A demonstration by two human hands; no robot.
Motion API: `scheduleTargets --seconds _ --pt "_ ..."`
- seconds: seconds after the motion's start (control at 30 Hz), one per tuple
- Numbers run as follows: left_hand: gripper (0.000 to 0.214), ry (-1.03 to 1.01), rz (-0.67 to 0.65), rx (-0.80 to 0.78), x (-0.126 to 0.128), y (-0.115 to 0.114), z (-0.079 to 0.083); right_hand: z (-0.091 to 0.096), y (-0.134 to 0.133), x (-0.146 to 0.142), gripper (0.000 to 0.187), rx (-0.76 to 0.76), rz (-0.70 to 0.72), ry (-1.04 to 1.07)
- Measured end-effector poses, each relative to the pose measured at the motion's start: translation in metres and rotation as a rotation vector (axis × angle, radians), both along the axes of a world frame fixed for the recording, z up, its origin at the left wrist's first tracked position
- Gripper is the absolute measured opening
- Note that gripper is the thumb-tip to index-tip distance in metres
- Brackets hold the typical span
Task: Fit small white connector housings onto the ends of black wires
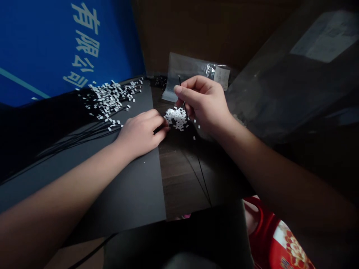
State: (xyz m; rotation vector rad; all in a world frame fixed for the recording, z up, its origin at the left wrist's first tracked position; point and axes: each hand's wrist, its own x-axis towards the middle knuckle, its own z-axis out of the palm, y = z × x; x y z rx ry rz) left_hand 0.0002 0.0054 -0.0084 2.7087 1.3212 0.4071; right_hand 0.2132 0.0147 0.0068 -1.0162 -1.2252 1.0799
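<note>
R hand (203, 106) is seen w/ its grip closed on a thin black wire (179, 80), pinched btwn thumb and fingers. The wire's long axis runs near-upright through the grip, w/ the tip sticking up above the thumb and a short length showing below the fingers. A heap of small white rectangular pieces (176, 118) lies just below and left of the R grip, on a dark wood-grain surface (179, 175). L hand (140, 134) is on the heap's opposite side, and its curled fingertips, almost touching the heap's edge, are the nearer of the two hands. Whether the L grip holds anything can't be told, as the fingers hide it. A few stray pieces are dotted right of the heap. Further left of the L grip, a spread of white pieces on black wires (108, 99) is laid on a black sheet (126, 190). Beyond the R grip, a clear plastic bag (182, 71) w/ a paper label (222, 77) is lying, and a blue printed board (28, 48) is seen far left.
</note>
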Motion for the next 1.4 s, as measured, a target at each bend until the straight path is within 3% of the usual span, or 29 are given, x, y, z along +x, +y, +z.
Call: scheduleTargets --seconds 0.47,0.73,1.0,1.07,1.17,1.27,1.33,1.4 --pt "0.024 -0.001 0.053 -0.06 0.003 0.002 0.001 0.004 -0.003 -0.001 0.051 0.012 0.017 -0.019" --pt "0.031 0.117 0.069 -0.051 0.009 0.0 0.004 0.002 -0.002 -0.001 0.045 -0.002 0.021 -0.007" --pt "0.025 0.117 0.078 -0.096 0.012 0.0 0.006 -0.001 -0.004 -0.004 0.045 0.012 0.02 -0.02" --pt "0.021 -0.012 0.115 -0.111 0.012 0.001 0.005 -0.003 -0.004 -0.003 0.046 0.017 0.026 -0.031" --pt "0.01 -0.444 0.201 -0.202 0.01 0.003 0.005 -0.005 -0.005 -0.004 0.048 0.026 0.053 -0.053" --pt "0.012 -0.943 0.35 -0.566 0.011 0.0 0.015 -0.008 -0.008 -0.007 0.046 0.04 0.086 -0.059" --pt "0.015 -1.183 0.39 -0.825 0.012 -0.004 0.023 -0.012 -0.008 -0.01 0.044 0.069 0.123 -0.026" --pt "0.015 -1.348 0.386 -0.982 0.012 -0.007 0.029 -0.017 -0.008 -0.012 0.043 0.075 0.183 -0.013"
